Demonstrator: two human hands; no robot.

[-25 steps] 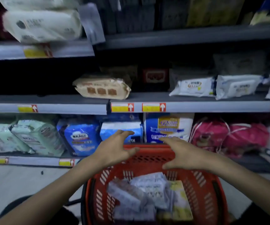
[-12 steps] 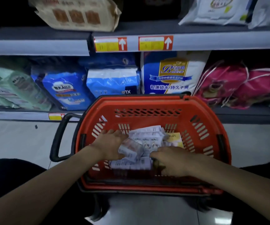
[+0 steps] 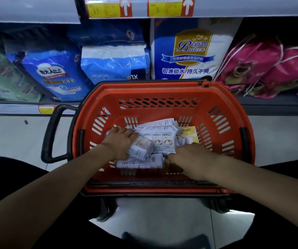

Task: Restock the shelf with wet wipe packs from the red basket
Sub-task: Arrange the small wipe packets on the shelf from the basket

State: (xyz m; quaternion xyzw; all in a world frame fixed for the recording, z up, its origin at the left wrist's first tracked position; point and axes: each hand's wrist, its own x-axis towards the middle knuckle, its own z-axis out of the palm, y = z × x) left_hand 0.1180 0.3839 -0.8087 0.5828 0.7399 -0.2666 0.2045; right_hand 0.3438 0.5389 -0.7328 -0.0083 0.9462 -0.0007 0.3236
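The red basket (image 3: 221, 97) stands on the floor in front of the lower shelf. Inside lie several pale lilac wet wipe packs (image 3: 160, 139) and a yellow pack (image 3: 189, 134). My left hand (image 3: 120, 143) reaches into the basket's left side and grips one lilac multi-pack (image 3: 141, 150), which is tilted up. My right hand (image 3: 191, 158) is down in the basket's right side with its fingers curled against the packs; its fingertips are hidden, so what they hold is unclear. Another lilac pack (image 3: 141, 163) lies flat between the hands.
The basket's black handle (image 3: 50, 133) sticks out to the left. Behind it, the lower shelf holds blue and white diaper packs (image 3: 55, 74), a Baileen pack (image 3: 189, 51) and pink bags (image 3: 263, 69). A shelf edge with price tags (image 3: 137, 7) runs overhead. Pale floor lies on both sides.
The view dropped from the shelves to the basket. Both hands went from above the basket's rim down into it, and my left hand closed on a lilac pack.
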